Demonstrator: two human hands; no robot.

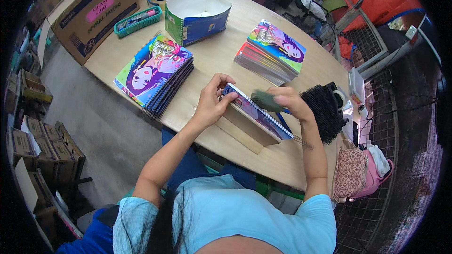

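A large brown cardboard carton (89, 11) with a pink oval label (100, 8) stands at the table's far left corner. An open blue-and-green box (197, 16) sits beside it on the tabletop. Small brown cartons (44, 148) are stacked on the floor at left.

Person in a pale blue short-sleeved top, seen from above

The top fills the lower middle of the frame, its light blue cloth smooth across the shoulders, with short sleeves that end above the elbows at lower left and lower right. Both forearms are bare, with no watch, bracelet or ring showing on the left hand (210, 106) or the right hand (290, 99). Long dark hair falls down over the cloth at the lower centre. Deep blue legwear shows under the table edge.
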